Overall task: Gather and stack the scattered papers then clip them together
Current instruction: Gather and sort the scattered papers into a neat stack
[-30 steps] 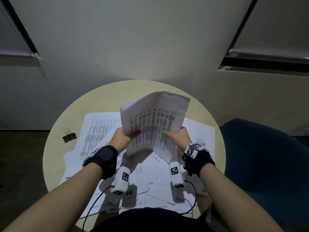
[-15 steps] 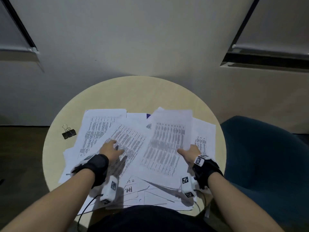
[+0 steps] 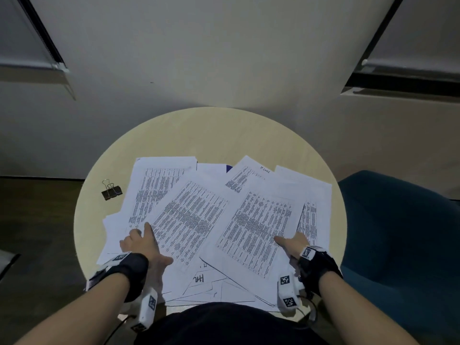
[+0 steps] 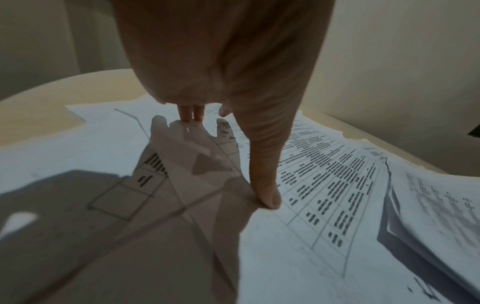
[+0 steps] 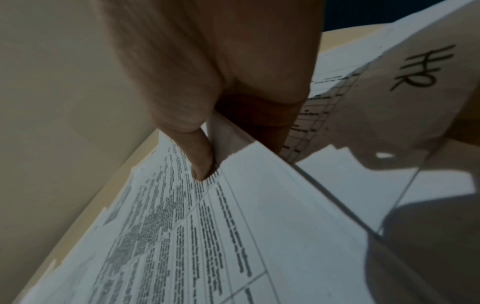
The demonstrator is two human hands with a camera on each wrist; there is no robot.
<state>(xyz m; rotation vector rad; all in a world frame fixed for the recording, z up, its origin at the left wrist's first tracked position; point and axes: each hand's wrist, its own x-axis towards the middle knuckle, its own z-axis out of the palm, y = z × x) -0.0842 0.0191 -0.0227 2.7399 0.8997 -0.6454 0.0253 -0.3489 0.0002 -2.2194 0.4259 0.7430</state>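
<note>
Gathering was the step in hand — the papers (image 3: pixel 199 220) lay fanned and overlapping across the near half of the round table (image 3: pixel 211 130), none squared up yet. The left hand (image 3: pixel 143 247) rested flat on sheets at the table's near left, fingers straight, thumb (image 4: pixel 265 185) pressed on a printed page, nothing pinched. The right hand (image 3: pixel 292 245) at the table's near right gripped a thin sheaf (image 5: pixel 233 226): thumb on top, fingers curled beneath its edge, that edge lifted off the sheets below. The binder clip (image 3: pixel 111 191) sat untouched at the table's left edge, just beside the spread and apart from both hands.

Judgement: next move calls for sweeping the outlying sheets inward under the held sheaf and then squaring the edges — clipping is still some way off. Loose sheets near the table's front rim could slide off.
</note>
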